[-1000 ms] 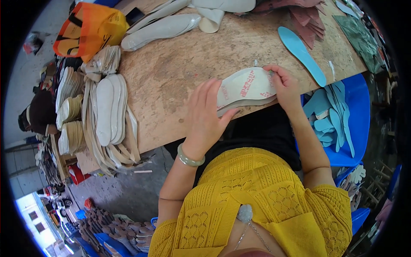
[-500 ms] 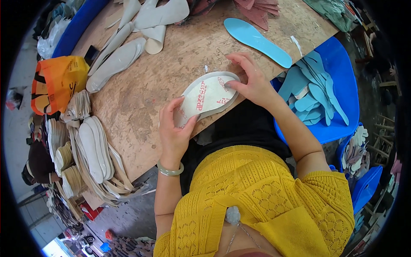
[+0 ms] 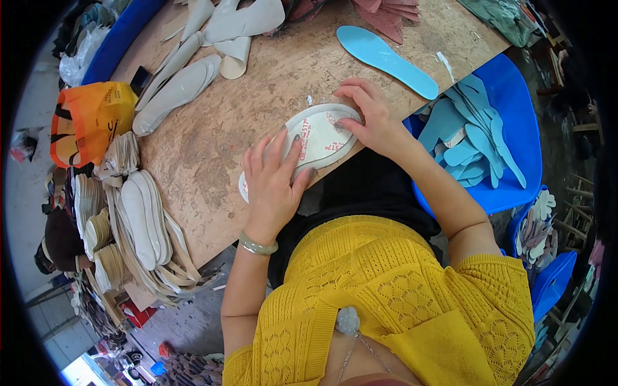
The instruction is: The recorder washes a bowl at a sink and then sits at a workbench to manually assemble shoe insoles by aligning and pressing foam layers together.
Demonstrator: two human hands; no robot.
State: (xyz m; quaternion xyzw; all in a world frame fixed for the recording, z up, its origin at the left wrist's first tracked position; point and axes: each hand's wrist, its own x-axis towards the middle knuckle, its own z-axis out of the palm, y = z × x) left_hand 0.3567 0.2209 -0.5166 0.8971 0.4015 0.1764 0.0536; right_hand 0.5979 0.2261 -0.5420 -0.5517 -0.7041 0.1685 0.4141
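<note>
A white insole (image 3: pixel 327 136) with red printing lies at the table's near edge, on a slightly larger pale sole-shaped piece (image 3: pixel 342 153) whose rim shows around it. My left hand (image 3: pixel 273 177) rests flat across the left part of the insole, its fingers spread, hiding the middle of it. At the other end, the thumb of my right hand (image 3: pixel 373 119) presses on top of the insole. The fingers of that hand are apart from the thumb and arch over the tabletop beyond the rim. A light blue insole (image 3: pixel 386 62) lies farther off to the right.
Pale sole-shaped pieces (image 3: pixel 177 93) lie at the far left of the wooden table (image 3: pixel 206 161). Bundled insoles (image 3: pixel 143 219) and an orange bag (image 3: pixel 87 122) are along its left side. A blue bin (image 3: pixel 524 141) of light blue insoles stands at my right. Reddish sheets (image 3: pixel 384 16) lie at the back.
My left hand has gone from pinching the insole's left end to lying flat over it. The printed insole now sits flatter on the table. My right hand has barely moved.
</note>
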